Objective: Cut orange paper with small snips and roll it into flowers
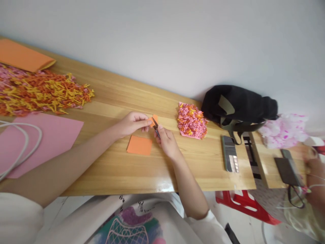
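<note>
My left hand (135,122) pinches a small piece of orange paper (154,117) above the wooden table. In my right hand (166,140) is a pair of scissors (155,128), its dark blades meeting the orange paper from the right. Much of the scissors' handles is hidden by my fingers. Just below my hands, an orange paper rectangle (139,145) lies flat on the table. To the right sits a pile of small pink, orange and yellow paper pieces (192,118) on a pink sheet.
A larger heap of twisted paper pieces (45,91) lies left, by a folded orange sheet (24,54), a pink sheet (61,130) and a white cable (26,142). Rightward are a black bag (236,105), a phone (230,154), a red stool (247,205) and another person's arm (315,183).
</note>
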A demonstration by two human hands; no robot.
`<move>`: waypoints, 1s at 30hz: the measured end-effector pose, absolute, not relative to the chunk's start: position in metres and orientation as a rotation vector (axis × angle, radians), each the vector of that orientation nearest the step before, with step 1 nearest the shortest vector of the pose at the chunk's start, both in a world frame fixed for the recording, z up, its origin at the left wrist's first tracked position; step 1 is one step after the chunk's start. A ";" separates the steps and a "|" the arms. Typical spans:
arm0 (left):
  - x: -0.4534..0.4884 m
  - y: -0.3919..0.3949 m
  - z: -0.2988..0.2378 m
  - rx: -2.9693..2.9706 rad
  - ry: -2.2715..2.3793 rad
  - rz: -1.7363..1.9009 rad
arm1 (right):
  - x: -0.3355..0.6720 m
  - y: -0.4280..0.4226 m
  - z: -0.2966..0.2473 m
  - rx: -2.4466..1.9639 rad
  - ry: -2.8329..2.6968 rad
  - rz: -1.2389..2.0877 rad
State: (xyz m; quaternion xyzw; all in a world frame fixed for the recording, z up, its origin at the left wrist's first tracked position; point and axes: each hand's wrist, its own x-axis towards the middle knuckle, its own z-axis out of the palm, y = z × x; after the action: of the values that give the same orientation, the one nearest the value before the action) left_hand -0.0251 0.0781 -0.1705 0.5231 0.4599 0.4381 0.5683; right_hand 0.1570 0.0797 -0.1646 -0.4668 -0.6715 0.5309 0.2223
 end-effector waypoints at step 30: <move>-0.023 0.075 -0.169 1.278 1.098 0.990 | 0.157 0.079 -0.163 -1.296 -1.915 1.396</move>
State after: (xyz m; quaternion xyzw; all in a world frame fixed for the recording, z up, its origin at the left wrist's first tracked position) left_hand -0.0235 0.0754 -0.1686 0.5420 0.4658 0.4197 0.5595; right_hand 0.1568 0.0788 -0.1630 -0.4683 -0.6920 0.5042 0.2184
